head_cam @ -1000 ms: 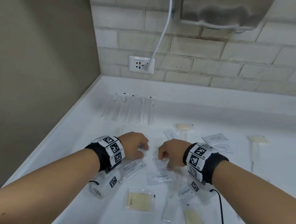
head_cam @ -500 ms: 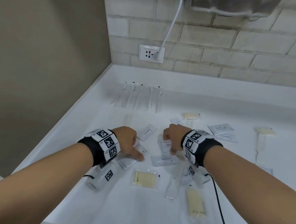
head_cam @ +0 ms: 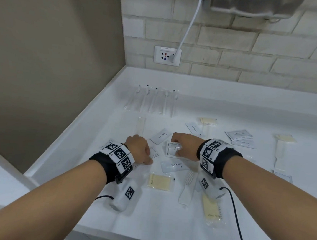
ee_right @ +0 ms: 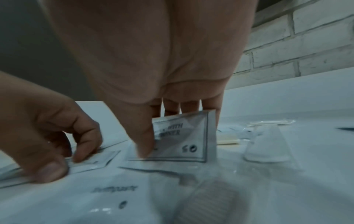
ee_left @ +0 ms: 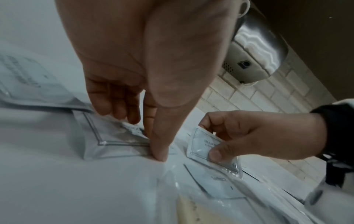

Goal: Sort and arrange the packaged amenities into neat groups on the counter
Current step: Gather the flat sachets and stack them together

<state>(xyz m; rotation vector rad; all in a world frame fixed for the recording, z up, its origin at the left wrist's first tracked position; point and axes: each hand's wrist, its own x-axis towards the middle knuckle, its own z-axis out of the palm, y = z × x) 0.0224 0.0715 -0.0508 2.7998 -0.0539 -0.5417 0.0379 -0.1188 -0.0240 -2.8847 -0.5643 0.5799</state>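
Two hands are working on the white surface (head_cam: 251,113) below a brick wall (head_cam: 239,40): right hand (head_cam: 185,144) pinching a shampoo sachet (head_cam: 174,150), left hand (head_cam: 138,150) pinching a neighbouring sachet (ee_left: 114,136) lying flat.

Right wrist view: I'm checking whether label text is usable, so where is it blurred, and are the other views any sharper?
Right wrist: the shampoo sachet print is soft, the comb in the foreground heavily blurred. Left wrist: the counter up close is smeared and the picture tilted. Head: sharpest, "Toothpaste" reads on a sachet, though the white packets wash into the counter.
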